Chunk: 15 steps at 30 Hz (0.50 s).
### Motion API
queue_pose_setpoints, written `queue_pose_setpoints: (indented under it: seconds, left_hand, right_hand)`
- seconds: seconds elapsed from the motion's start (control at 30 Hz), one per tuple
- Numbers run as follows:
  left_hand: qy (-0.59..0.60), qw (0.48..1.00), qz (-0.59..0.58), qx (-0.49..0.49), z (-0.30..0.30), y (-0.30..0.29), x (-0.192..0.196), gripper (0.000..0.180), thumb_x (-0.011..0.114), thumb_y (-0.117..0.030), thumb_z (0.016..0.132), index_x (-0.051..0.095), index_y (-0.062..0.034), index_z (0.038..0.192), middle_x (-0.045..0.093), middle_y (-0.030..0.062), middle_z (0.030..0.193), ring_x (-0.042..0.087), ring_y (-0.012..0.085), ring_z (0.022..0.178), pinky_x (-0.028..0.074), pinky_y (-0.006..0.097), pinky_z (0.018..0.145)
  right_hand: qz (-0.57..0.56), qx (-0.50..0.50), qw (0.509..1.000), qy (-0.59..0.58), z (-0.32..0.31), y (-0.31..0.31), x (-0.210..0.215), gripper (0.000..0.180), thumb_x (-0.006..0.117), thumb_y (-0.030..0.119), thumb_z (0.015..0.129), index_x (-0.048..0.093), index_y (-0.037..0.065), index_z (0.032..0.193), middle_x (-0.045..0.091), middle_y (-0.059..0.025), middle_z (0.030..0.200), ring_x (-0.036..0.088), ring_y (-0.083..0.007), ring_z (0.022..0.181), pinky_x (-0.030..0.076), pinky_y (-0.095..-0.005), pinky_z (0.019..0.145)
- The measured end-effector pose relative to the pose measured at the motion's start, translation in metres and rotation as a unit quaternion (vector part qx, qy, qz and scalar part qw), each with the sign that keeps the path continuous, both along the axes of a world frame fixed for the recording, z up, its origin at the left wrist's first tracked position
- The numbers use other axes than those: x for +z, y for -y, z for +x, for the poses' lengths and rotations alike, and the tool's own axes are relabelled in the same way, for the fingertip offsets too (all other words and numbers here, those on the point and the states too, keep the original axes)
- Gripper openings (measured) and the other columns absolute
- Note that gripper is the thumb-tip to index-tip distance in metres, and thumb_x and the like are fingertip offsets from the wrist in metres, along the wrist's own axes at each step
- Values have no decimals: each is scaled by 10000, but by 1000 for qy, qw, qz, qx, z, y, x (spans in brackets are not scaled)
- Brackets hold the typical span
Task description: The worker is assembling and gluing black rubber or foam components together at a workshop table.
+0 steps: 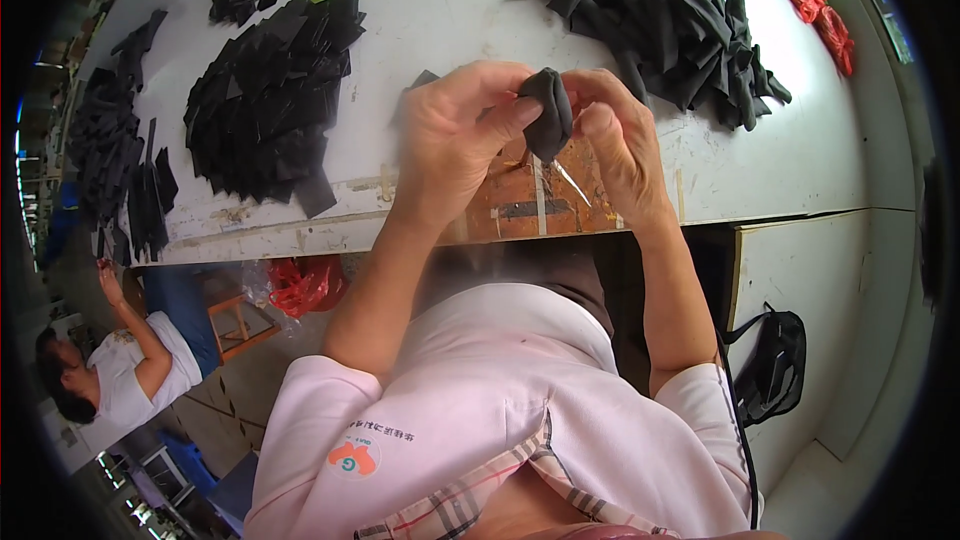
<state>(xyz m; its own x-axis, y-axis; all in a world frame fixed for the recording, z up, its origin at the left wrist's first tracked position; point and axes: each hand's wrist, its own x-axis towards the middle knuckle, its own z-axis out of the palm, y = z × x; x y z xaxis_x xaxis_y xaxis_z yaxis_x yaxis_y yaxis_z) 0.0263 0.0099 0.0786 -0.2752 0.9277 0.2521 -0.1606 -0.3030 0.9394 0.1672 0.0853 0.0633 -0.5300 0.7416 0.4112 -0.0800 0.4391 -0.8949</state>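
A small folded black cloth piece (547,120) is held up between my two hands, above the near edge of the table. My left hand (455,130) pinches its left side, the thumb pressed flat against the cloth. On the other side my right hand (625,135) is curled with its fingertips at the cloth's upper right edge and the thumb bent close by. A thin pointed metal tool (572,184) shows just below the cloth; what bears it is hidden. Behind my left hand another dark cloth piece (425,79) peeks out on the table.
A worn brown board (515,212) lies at the white table's (450,0) near edge. Black cloth pieces are heaped at left (265,100) and in a pile (670,25) at far right, near red plastic bags (815,15). A black bag (770,365) hangs lower right. Another person (130,370) works at left.
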Motion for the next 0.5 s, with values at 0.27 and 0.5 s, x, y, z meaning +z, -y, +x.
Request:
queue_pose_setpoints:
  seconds: [0.27, 0.5]
  left_hand:
    - [119, 990, 43, 53, 9, 17, -15, 81, 556, -54, 810, 570, -30, 886, 604, 87, 921, 548, 155, 885, 398, 320, 857]
    - [100, 991, -65, -67, 14, -6, 11, 141, 655, -15, 724, 573, -4, 838, 602, 72, 792, 568, 102, 740, 470, 218, 627]
  right_hand:
    - [241, 22, 916, 319, -8, 5, 0, 258, 672, 260, 640, 523, 53, 676, 537, -66, 604, 559, -250, 619, 419, -341, 518]
    - [183, 20, 971, 154, 2, 5, -14, 135, 623, 126, 672, 527, 31, 675, 549, -103, 642, 551, -286, 615, 425, -366, 531]
